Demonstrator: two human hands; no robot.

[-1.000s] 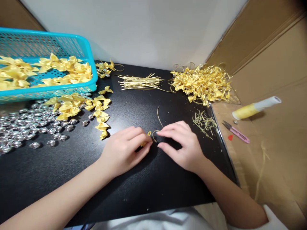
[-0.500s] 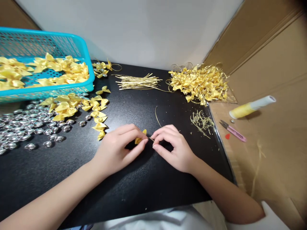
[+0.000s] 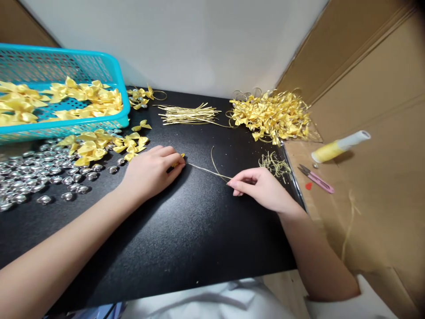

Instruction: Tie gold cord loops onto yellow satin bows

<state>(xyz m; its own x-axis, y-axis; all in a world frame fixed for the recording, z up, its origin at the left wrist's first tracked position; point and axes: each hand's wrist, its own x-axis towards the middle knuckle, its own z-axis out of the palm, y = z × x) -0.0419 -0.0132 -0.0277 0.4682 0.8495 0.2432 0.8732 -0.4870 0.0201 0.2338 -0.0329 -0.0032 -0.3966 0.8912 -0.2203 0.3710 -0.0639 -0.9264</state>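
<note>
My left hand (image 3: 151,173) is closed in a pinch on a small yellow ribbon bow (image 3: 182,155), most of which is hidden behind the fingers. From those fingertips a thin gold cord (image 3: 207,170) runs taut to my right hand (image 3: 260,188), whose thumb and finger pinch it. A loose length of the cord curves up and back from the right fingertips. Just left of my left hand lie several yellow bows (image 3: 91,148) and many silver heart-shaped beads (image 3: 68,180).
A turquoise basket (image 3: 124,97) holding yellow bows stands at the back left. Gold cords (image 3: 189,114) lie at the back, beside a heap of finished bow loops (image 3: 275,115). Cord scraps (image 3: 275,165), pink thread snips (image 3: 317,178) and a yellow-white tube (image 3: 340,147) are to the right.
My hands have moved apart: the left went up and left with the bow, the right went right, drawing the cord out straight between them.
</note>
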